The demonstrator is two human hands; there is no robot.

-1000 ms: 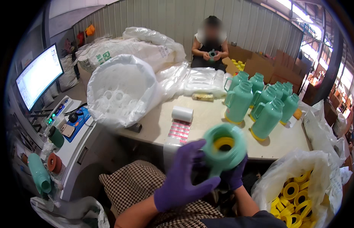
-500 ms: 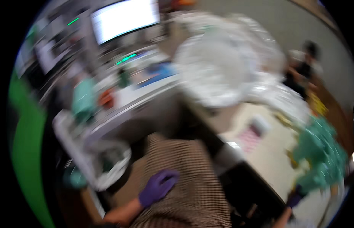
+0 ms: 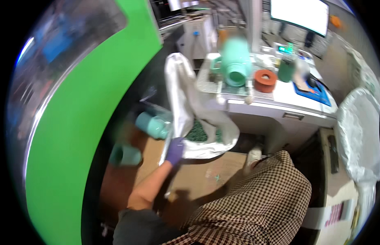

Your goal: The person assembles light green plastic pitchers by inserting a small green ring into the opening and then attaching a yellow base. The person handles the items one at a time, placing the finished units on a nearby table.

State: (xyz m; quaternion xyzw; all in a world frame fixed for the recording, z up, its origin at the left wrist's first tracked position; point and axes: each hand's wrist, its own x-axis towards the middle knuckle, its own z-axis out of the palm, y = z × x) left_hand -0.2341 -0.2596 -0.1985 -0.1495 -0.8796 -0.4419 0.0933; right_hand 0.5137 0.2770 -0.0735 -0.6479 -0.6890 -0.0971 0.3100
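Note:
My left hand [image 3: 175, 151], in a purple glove, is at the near left rim of a white sack [image 3: 210, 151]. Its fingers meet the sack's edge, but they are too hidden to show whether they grip it. Dark green bits [image 3: 197, 132] lie inside the sack. Just left of the hand is a teal plastic container [image 3: 151, 125], and lower down a second teal piece [image 3: 125, 155], blurred. My right hand is out of view.
A green machine panel [image 3: 104, 102] fills the left. On the white desk [image 3: 282, 107] are a teal jug [image 3: 235, 61], an orange-red tape roll [image 3: 265, 81], a dark green bottle [image 3: 286, 70] and a monitor [image 3: 302, 15]. A plastic-lined container [image 3: 359, 130] stands at right.
My view has swung left toward the machine. My left hand has moved from my checked apron to the sack's rim. My right hand, earlier by a teal plastic bundle, has left view.

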